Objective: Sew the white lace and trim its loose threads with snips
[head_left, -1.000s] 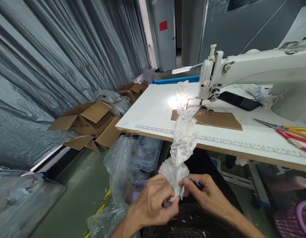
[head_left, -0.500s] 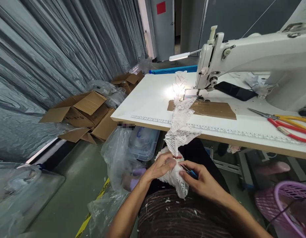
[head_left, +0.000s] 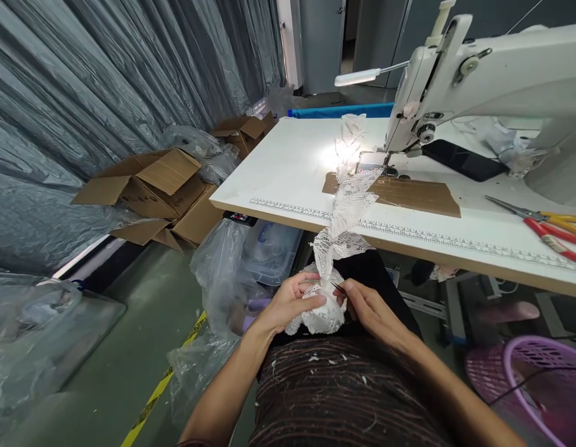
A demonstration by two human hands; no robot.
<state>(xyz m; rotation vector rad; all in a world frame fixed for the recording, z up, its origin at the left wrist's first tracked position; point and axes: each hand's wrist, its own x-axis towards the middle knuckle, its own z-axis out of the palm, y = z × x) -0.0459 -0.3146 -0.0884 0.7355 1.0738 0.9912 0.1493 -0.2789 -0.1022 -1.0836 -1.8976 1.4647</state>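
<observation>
In left hand (head_left: pixel 292 305): lace (head_left: pixel 321 320), a second ago gripped in a closed fist, now with thumb laid across the front. In right hand (head_left: pixel 374 313): snips (head_left: pixel 338 287), blue handle exposed half a second ago, now covered, dark tips showing beside the lace. Lace: formerly drawn to a taper, now bunched. Both hands: nearer the table (head_left: pixel 273 167) than a second ago. View: shifted downward, red sheet lost, more of striped top (head_left: pixel 334 397) and purple basket (head_left: pixel 508 366) included.
</observation>
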